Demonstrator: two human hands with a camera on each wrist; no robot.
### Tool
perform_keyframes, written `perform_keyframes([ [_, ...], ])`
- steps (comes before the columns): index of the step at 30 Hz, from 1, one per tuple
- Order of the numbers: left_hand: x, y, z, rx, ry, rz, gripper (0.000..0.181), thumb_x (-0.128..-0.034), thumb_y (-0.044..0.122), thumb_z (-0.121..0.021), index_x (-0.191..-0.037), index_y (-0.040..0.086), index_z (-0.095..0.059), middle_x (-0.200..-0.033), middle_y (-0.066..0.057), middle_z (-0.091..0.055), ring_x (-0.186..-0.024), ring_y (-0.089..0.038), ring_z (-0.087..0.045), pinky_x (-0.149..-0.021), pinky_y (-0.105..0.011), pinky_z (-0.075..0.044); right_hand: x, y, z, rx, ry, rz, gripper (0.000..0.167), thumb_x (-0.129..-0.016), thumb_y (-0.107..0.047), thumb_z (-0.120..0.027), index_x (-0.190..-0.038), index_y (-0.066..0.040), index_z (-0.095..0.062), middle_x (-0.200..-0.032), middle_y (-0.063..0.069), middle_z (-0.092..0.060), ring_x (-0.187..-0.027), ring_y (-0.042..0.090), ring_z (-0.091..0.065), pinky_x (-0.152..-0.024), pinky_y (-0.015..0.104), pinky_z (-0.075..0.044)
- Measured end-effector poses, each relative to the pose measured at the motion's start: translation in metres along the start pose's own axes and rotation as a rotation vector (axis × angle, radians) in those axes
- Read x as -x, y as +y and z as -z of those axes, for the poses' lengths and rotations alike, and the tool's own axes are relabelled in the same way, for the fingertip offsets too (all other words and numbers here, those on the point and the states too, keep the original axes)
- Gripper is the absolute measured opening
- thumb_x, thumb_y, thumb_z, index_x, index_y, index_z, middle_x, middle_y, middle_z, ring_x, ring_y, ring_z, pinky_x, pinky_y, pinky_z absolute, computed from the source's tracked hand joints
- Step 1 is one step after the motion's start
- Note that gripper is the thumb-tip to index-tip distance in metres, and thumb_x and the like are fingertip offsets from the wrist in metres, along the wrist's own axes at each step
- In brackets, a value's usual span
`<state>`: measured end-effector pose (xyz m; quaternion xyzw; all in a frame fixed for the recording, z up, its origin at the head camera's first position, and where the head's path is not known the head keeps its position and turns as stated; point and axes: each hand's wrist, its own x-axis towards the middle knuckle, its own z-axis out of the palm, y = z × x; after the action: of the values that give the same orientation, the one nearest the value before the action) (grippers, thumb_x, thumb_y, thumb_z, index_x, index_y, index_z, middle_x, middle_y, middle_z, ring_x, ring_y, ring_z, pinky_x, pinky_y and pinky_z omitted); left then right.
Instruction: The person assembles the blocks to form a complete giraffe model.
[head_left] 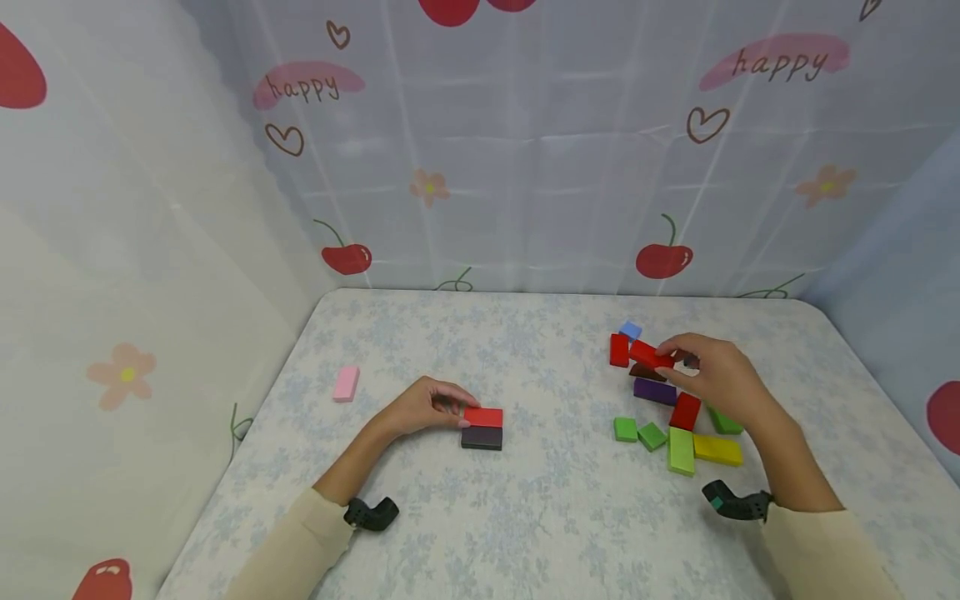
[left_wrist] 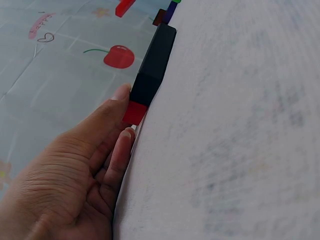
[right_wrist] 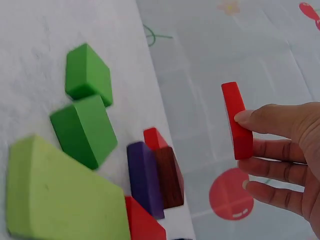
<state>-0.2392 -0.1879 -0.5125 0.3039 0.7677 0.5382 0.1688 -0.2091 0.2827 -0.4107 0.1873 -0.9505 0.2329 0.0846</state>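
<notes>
The left hand [head_left: 429,407] has its thumb and fingers at the left end of a red block [head_left: 483,417], which lies against the far side of a black block [head_left: 482,438]. In the left wrist view the thumb and a finger of that hand [left_wrist: 75,165] meet the red block [left_wrist: 134,113] beside the black one [left_wrist: 154,62]. The right hand [head_left: 716,375] pinches another red block [head_left: 649,355] by its right end, above a brown block [head_left: 647,372]. In the right wrist view this red block [right_wrist: 237,120] is held clear of the table between thumb and fingers.
Around the right hand lie a purple block [head_left: 655,391], red blocks [head_left: 618,350], a blue block [head_left: 631,331], a yellow block [head_left: 717,450] and several green blocks [head_left: 681,452]. A pink block [head_left: 346,384] lies at the left of the table [head_left: 555,517]. Printed curtains stand behind.
</notes>
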Motion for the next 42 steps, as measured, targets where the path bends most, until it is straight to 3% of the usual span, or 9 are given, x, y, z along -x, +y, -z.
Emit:
perform_keyframes([
  [12,0.0,-0.002,0.0,0.013,0.005,0.002,0.029,-0.084,0.011,-0.085,-0.113,0.015,-0.08,-0.101,-0.003,-0.074,-0.078,-0.018,-0.062,-0.059,-0.026,-0.049,-0.001,-0.035,-0.027,-0.052,0.007,0.183,0.03,-0.08,-0.006,-0.087,-0.107,-0.008,-0.073,-0.103,0.007,-0.074,-0.085,0.025,-0.07,-0.075,0.045,-0.059],
  [17,0.0,-0.004,0.0,0.013,0.004,0.003,0.03,-0.084,0.01,-0.085,-0.113,0.016,-0.08,-0.102,-0.003,-0.074,-0.079,-0.019,-0.062,-0.06,-0.026,-0.049,-0.001,-0.051,-0.038,-0.036,-0.009,0.208,0.029,-0.079,-0.009,-0.088,-0.104,-0.011,-0.074,-0.096,0.002,-0.072,-0.079,0.019,-0.063,-0.067,0.034,-0.056],
  [23,-0.001,-0.004,0.0,-0.006,0.004,0.004,0.029,-0.0841,0.014,-0.085,-0.112,0.02,-0.08,-0.103,-0.001,-0.074,-0.08,-0.019,-0.063,-0.061,-0.027,-0.05,0.0,-0.066,-0.051,-0.037,-0.015,0.266,0.029,-0.079,-0.013,-0.089,-0.104,-0.012,-0.074,-0.095,-0.002,-0.073,-0.082,0.016,-0.066,-0.068,0.032,-0.057],
  [34,-0.001,-0.002,0.003,-0.011,0.009,0.0,0.028,-0.0848,0.015,-0.085,-0.112,0.02,-0.08,-0.103,-0.001,-0.074,-0.08,-0.02,-0.063,-0.062,-0.029,-0.052,-0.001,-0.083,-0.074,-0.068,-0.11,0.238,0.028,-0.083,-0.015,-0.086,-0.108,-0.018,-0.075,-0.105,-0.004,-0.073,-0.088,0.014,-0.068,-0.074,0.029,-0.057],
  [42,0.0,-0.001,0.001,0.006,-0.004,0.002,0.029,-0.0849,0.015,-0.085,-0.113,0.02,-0.08,-0.104,0.0,-0.074,-0.08,-0.02,-0.063,-0.061,-0.028,-0.051,0.005,-0.088,-0.089,-0.07,-0.154,0.238,0.023,-0.084,-0.014,-0.085,-0.104,-0.017,-0.075,-0.102,-0.005,-0.073,-0.086,0.013,-0.067,-0.075,0.029,-0.056],
])
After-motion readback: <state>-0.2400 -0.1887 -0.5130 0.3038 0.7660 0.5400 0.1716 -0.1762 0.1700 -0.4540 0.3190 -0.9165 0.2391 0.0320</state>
